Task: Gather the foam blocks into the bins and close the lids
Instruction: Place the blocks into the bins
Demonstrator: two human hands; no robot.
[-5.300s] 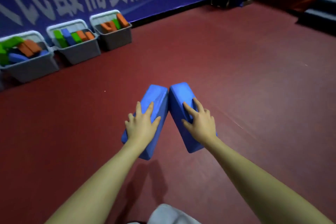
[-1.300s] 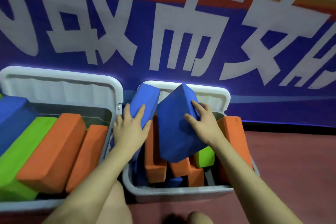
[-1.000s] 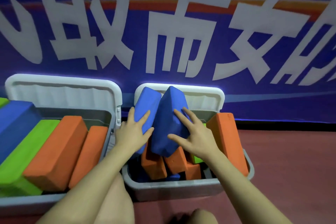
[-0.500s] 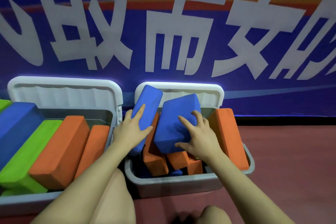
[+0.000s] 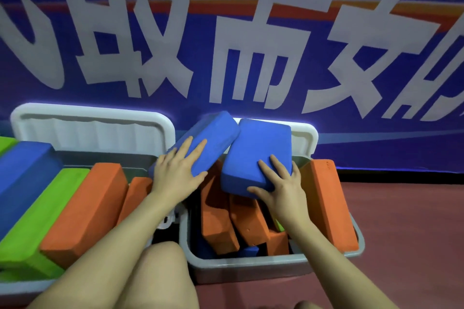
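Note:
Two blue foam blocks lean on the pile in the right grey bin (image 5: pixel 251 262). My left hand (image 5: pixel 177 173) lies flat with straight fingers on the left blue block (image 5: pixel 213 140), which tilts up toward the wall. My right hand (image 5: pixel 278 188) presses straight fingers on the face of the right blue block (image 5: pixel 258 150), thumb along its near edge. Under them lie several orange blocks (image 5: pixel 218 221), and one orange block (image 5: pixel 326 203) leans on the bin's right side. The bin's white lid (image 5: pixel 305 137) stands open behind.
The left grey bin, with its white lid (image 5: pixel 93 128) open, holds blue (image 5: pixel 22 173), green (image 5: pixel 37 221) and orange (image 5: pixel 88 211) blocks. A blue banner wall (image 5: pixel 226 32) stands right behind the bins. Red floor (image 5: pixel 406 221) lies to the right. My bare knee (image 5: pixel 155 276) is in front.
I came from the open floor to the bins carrying both blue blocks. Over the last second the right block turned flatter and both settled lower onto the pile.

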